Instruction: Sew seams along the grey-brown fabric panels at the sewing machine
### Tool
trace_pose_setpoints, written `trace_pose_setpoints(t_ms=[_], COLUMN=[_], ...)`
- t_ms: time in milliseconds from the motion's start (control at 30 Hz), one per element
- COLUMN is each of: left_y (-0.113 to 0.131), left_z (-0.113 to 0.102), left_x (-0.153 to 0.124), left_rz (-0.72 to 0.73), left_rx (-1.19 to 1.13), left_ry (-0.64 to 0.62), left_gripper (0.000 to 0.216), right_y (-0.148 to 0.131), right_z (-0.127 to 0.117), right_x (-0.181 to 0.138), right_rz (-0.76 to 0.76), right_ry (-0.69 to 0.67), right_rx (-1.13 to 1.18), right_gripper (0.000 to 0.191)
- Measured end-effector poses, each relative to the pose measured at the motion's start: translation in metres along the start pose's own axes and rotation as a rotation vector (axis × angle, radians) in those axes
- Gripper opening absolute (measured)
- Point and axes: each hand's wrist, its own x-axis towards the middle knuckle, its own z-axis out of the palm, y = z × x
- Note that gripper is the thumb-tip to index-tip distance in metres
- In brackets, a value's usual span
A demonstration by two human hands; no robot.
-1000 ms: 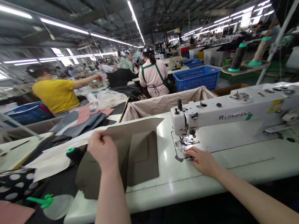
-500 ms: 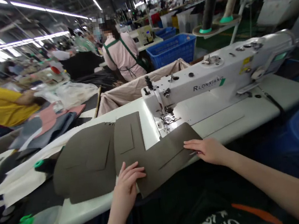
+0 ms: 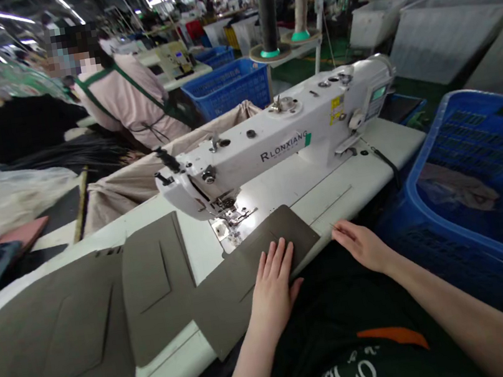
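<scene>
Left hand (image 3: 272,283): spread on olive-brown, straight-edged, fabric-like sheet (image 3: 228,286);
Right hand (image 3: 361,246): curled; can't tell if pinching;
Sheet: palm drag could skew it

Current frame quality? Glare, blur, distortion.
Head view, centre: bright glare at the sewing machine's working end; head view, right: blue basket looks stretched, wide-angle style; head view, top: detail goes soft; head view, foreground: left hand fairly clear.

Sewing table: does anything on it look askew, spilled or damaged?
Nothing stands out; I see no spill or damage. The grey-brown piece under the left hand lies flat at the front edge of the table, near the sewing machine.
</scene>
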Motion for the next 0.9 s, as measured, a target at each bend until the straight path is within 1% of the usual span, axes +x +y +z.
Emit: trace_pose_setpoints(t_ms=[100, 167, 233, 433, 733, 900], left_y=[-0.003, -0.005, -0.005, -0.003, -0.002, -0.004], left_z=[0.012, 0.013, 0.012, 0.012, 0.011, 0.012], left_x=[0.000, -0.002, -0.003, -0.003, -0.002, -0.004], left_rz=[-0.024, -0.020, -0.017, -0.033, -0.029, -0.034], left_rx=[0.035, 0.040, 0.037, 0.053, 0.031, 0.024], left_ry=[0.007, 0.019, 0.026, 0.006, 0.029, 0.027], left_gripper=[0.069, 0.067, 0.064, 0.059, 0.061, 0.060], right_y=[0.013, 0.018, 0.020, 0.020, 0.015, 0.015], right_z=[0.005, 0.012, 0.018, 0.028, 0.031, 0.037], right_x=[-0.016, -0.021, -0.023, -0.017, -0.013, -0.012], right_rz=[0.069, 0.113, 0.122, 0.089, 0.000, -0.021], right_ry=[-0.097, -0.124, -0.139, -0.122, -0.045, -0.020], right_rx=[-0.048, -0.048, -0.029, -0.041, -0.295, -0.353], right_gripper=[0.029, 0.031, 0.033, 0.030, 0.026, 0.027])
